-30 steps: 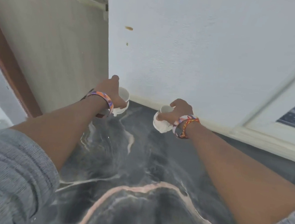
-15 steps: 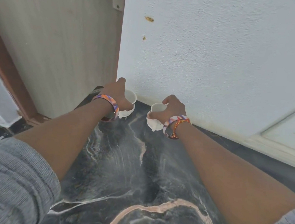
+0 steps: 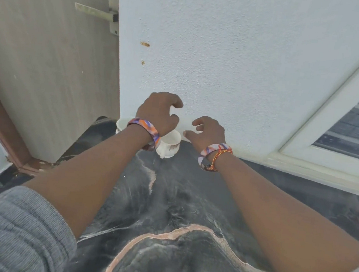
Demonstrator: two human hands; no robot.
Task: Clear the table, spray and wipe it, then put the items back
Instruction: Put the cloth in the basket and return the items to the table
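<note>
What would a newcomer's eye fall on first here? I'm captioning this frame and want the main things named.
Two bare hands held side by side above the far edge of a dark marbled table: the left hand and right hand, fingers loosely curled, hold nothing. Just under them stand two white cups, one between the wrists and another partly hidden behind the left wrist, close to the white wall. Bright patterned bangles ring both wrists.

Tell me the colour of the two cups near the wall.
Both cups are white; the right one bears a faint brownish print. Head view.
</note>
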